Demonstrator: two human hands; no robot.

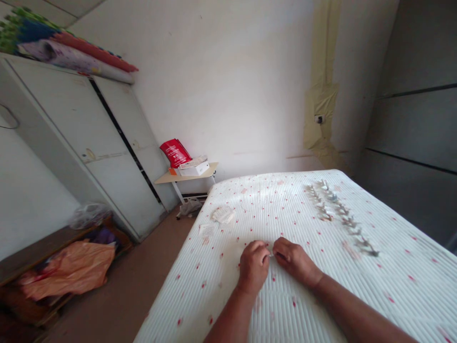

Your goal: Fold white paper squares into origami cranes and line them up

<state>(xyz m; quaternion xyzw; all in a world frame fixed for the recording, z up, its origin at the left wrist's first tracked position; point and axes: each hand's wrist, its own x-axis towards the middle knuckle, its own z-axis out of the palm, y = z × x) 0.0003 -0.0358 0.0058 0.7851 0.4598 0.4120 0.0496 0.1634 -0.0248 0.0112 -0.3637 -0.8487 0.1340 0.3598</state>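
My left hand (254, 264) and my right hand (295, 259) are close together over the middle of a white ribbed bed cover (314, 305) dotted with red. Both have their fingers pinched. Between the fingertips shows a tiny whitish piece (271, 254), too small to name, which both hands grip. Further off to the left lies a small pile of pale, flat paper-like pieces (223, 214), with a printed slip (206, 230) beside it. To the right, several small twisted greyish pieces (352, 224) are laid out in two rows; blur hides their kind.
A small table (185, 177) beyond the bed's far left corner bears a red bag (176, 152) and a white box (195, 168). Grey cabinets (117, 166) line the left, with rolled mats (74, 59) on top. An orange plastic bag (73, 269) lies on a low bench.
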